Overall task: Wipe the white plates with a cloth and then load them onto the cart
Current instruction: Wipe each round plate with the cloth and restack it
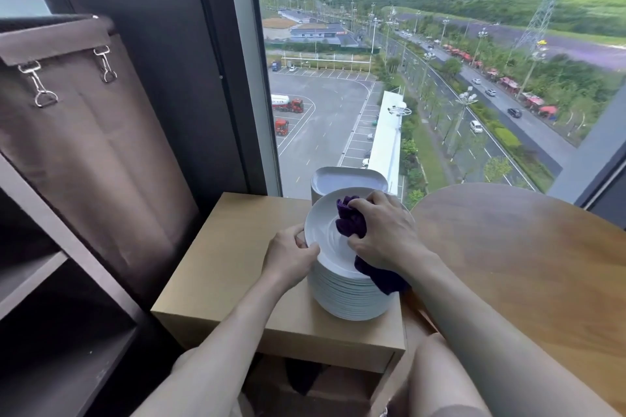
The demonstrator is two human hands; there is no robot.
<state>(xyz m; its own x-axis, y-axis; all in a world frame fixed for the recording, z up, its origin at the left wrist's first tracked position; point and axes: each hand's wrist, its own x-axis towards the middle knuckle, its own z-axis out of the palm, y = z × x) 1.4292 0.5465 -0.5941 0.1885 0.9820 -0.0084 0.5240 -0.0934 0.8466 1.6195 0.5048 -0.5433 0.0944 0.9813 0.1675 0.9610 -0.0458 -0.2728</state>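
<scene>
Plates [350, 298] stacked between cart [84, 162] and round table [528, 264].

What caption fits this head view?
Right hand presses purple cloth onto top white plate; left hand grips its rim.

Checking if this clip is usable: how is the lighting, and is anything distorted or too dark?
Head view: daylight from the window lights the top plate and the cloth evenly, without glare; the cart at left sits in deep shade; the wide lens bows the window frame and slants the cart's shelves.
</scene>
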